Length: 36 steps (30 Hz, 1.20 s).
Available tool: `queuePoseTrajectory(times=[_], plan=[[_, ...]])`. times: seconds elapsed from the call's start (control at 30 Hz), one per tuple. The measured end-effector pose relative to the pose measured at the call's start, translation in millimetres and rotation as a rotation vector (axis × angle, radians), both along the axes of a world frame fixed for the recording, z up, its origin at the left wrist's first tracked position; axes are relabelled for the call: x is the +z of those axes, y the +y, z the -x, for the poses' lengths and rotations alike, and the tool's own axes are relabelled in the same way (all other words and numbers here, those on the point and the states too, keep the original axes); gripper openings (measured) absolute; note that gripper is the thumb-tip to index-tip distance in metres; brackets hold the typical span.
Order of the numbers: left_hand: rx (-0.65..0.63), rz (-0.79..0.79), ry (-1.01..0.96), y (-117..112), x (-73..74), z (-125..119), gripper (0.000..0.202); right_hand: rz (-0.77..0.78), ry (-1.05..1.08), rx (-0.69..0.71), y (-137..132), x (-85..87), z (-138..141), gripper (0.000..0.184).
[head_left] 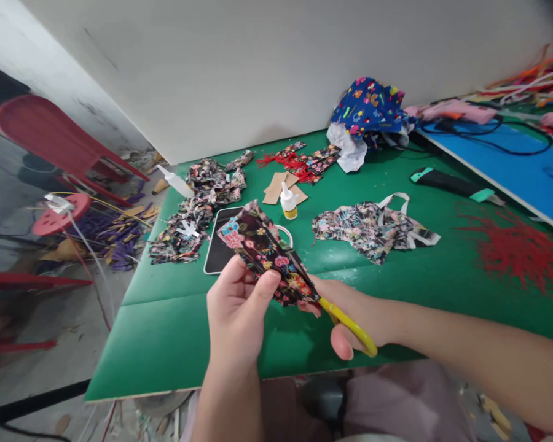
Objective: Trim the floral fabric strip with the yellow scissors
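A piece of black floral fabric (258,245) is pinched between the thumb and fingers of my left hand (239,301). My right hand (345,313) grips yellow-handled scissors (350,324), their blades up against the fabric's right side and partly hidden by it. Just behind the fabric lies a dark tablet-like panel with a white rim (214,255), partly covered from view. A small glue bottle with a yellow label (289,202) stands beyond my hands, beside brown cardboard pieces (274,189). To the right, a cut floral scrap with white edges (364,227) rests on the green table (166,331).
Crumpled floral scraps (212,184) and a white squeeze bottle (177,183) lie at the left. Red-tasselled fabric strips (320,161) and blue patterned cloth (368,107) sit at the back. A utility knife (456,185), red threads (520,248) and a blue board (511,159) occupy the right.
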<state>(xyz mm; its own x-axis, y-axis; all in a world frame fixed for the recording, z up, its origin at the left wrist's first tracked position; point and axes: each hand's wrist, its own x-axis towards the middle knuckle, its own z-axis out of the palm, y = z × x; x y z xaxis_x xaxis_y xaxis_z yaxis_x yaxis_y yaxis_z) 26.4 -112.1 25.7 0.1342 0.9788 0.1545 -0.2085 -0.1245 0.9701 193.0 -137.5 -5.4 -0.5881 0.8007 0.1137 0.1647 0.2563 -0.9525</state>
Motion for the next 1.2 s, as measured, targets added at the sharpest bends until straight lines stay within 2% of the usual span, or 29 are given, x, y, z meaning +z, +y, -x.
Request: queuePoseTrajectory(times=[0.3, 0.57, 0.83, 1.2], plan=[[0.050, 0.002, 0.015, 0.4, -1.3, 0.0, 0.015, 0.023, 0.037, -0.002, 0.2, -4.7, -0.5, 0.085], [0.059, -0.008, 0.025, -0.1, -2.0, -1.6, 0.016, 0.095, 0.111, 0.054, 0.4, -4.7, -1.3, 0.078], [0.042, -0.012, 0.010, 0.4, -1.6, -0.8, 0.015, 0.086, 0.139, 0.039, 1.4, -10.5, 0.7, 0.077], [0.106, 0.005, 0.034, 0.4, -2.0, -2.6, 0.018, 0.129, 0.210, 0.016, -1.1, -15.9, -1.4, 0.072]])
